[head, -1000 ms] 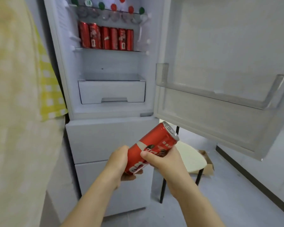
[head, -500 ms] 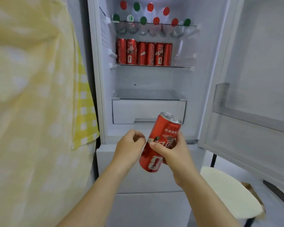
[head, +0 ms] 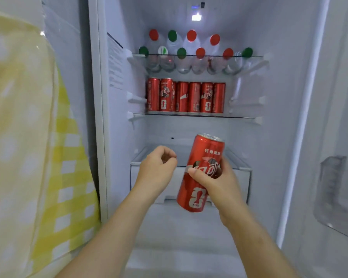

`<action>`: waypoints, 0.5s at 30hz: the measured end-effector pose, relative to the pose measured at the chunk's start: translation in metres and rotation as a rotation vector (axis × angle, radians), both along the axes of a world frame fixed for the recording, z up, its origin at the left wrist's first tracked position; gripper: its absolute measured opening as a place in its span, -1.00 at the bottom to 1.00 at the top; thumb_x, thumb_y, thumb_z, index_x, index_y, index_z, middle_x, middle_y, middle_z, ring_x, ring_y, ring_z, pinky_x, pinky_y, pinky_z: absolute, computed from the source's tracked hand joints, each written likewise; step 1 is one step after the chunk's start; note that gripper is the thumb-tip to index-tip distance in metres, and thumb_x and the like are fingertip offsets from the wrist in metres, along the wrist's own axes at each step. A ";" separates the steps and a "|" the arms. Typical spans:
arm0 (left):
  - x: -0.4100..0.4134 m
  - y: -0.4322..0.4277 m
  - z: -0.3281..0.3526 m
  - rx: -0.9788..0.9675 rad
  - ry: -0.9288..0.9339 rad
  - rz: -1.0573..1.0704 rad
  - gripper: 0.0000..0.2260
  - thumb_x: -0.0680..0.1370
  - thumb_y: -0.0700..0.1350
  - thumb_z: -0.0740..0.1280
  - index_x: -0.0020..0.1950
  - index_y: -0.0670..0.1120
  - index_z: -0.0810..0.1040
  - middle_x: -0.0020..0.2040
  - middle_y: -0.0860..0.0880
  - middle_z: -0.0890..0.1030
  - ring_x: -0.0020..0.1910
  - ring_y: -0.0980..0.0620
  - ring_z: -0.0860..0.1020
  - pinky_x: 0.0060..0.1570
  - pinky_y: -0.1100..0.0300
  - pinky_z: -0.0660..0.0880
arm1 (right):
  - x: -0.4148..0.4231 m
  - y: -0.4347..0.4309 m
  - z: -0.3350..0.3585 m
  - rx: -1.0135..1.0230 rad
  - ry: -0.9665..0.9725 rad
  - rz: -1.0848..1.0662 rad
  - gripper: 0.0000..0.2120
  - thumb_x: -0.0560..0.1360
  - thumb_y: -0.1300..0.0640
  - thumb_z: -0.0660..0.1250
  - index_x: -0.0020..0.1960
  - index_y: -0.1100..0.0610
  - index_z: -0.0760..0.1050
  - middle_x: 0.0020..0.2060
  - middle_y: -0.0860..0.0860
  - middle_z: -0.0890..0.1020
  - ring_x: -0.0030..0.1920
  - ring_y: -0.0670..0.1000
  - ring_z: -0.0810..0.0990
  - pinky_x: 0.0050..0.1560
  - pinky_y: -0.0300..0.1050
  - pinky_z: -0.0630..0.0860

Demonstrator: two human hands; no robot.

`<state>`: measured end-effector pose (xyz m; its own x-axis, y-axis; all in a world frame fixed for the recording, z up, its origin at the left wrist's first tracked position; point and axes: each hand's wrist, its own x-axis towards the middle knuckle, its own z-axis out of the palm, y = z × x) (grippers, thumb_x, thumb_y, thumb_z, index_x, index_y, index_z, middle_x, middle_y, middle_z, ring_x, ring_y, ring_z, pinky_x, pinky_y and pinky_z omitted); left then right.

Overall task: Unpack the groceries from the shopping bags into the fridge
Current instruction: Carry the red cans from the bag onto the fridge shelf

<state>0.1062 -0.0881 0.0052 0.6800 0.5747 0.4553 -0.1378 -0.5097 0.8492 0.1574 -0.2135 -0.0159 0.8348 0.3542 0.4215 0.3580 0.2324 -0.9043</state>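
Red slim aluminium cola can (head: 201,173) is held near upright, top leaning slightly right, before the open white fridge (head: 125,137) and below the glass shelf (head: 241,117) bearing a row of matching red cans (head: 194,98). The right hand (head: 215,183) has fingers and thumb clamped round the can's middle. The left hand (head: 157,169), just beside it, curls its fingers on nothing. The shelf lies up and ahead, and its free space looks to be at the row's right end.

red can (head: 196,189) printed 经典美味, FIFA near base
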 end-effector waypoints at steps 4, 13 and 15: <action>0.042 0.012 0.022 0.072 -0.062 0.040 -0.85 0.52 -0.18 0.26 -0.20 0.04 0.45 -0.22 0.09 0.53 -0.17 0.04 0.50 -0.02 0.06 0.50 | 0.046 0.014 0.026 0.007 -0.047 0.003 -0.58 0.35 0.12 0.49 0.11 -0.08 0.38 -0.06 -0.12 0.60 -0.12 -0.18 0.59 -0.22 -0.29 0.47; 0.099 0.042 0.079 0.330 -0.151 0.129 -0.95 0.51 -0.15 0.27 -0.12 -0.01 0.48 -0.07 0.05 0.56 -0.10 0.09 0.50 -0.19 0.30 0.40 | 0.104 0.055 0.086 0.045 -0.154 0.043 -0.58 0.34 0.13 0.50 0.11 -0.04 0.41 -0.06 -0.09 0.61 -0.08 -0.11 0.62 -0.13 -0.19 0.55; 0.108 0.051 0.094 0.372 -0.156 0.145 -0.96 0.51 -0.14 0.27 -0.10 0.00 0.48 -0.05 0.05 0.57 -0.06 0.06 0.51 -0.10 0.19 0.45 | 0.112 0.064 0.101 0.060 -0.183 0.042 -0.57 0.34 0.14 0.50 0.13 -0.02 0.41 -0.06 -0.09 0.61 -0.10 -0.12 0.63 -0.18 -0.24 0.53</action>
